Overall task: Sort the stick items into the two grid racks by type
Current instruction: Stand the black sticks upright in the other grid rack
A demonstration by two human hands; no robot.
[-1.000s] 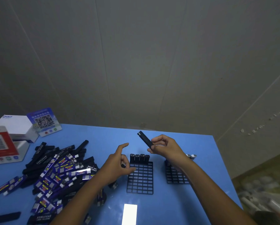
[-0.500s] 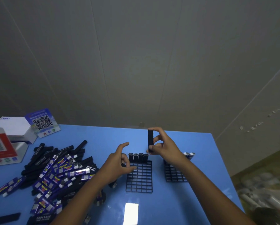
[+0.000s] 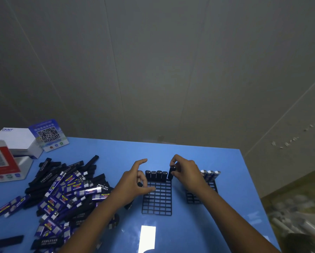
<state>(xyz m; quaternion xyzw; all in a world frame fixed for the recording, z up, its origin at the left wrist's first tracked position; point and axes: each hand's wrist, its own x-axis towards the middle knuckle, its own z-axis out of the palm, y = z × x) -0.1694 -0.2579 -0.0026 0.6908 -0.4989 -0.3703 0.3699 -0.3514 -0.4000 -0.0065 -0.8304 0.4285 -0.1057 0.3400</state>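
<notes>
A glossy blue counter (image 3: 198, 156) fills the lower part of the view, its far edge set against a grey panelled wall (image 3: 153, 70) crossed by thin seams; a bright rectangular glare (image 3: 147, 238) from overhead light sits on the near surface; a second grey wall (image 3: 290, 147) angles away to the right, with small pale marks along it; beyond the counter's right edge lies a dim, blurred floor (image 3: 299, 207) with indistinct clutter.
</notes>
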